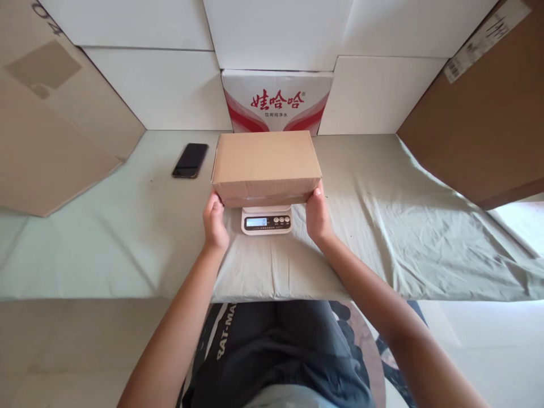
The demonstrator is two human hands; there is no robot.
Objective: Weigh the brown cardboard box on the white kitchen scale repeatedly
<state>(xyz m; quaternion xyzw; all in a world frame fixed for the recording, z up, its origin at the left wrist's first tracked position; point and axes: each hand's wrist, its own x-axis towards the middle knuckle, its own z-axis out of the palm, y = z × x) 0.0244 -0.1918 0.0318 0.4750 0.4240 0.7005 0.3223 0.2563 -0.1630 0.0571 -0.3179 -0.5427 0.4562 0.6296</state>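
Observation:
A closed brown cardboard box (267,157) is held level between my two hands, over a small white digital scale (267,228). My left hand (215,222) grips the box at its near left corner, and my right hand (318,214) has the near right corner, thumb against the side. The fingers under the box are hidden. The scale's lit display reads 0, with several buttons beside it. Its weighing plate is mostly covered by the box, and I cannot tell whether the two touch.
A black phone (191,160) lies left of the box on a pale green cloth (361,226). Behind stand white panels (170,85) and a red-and-white carton (278,96). Large brown cartons flank the table, one at left (55,130) and one at right (488,119).

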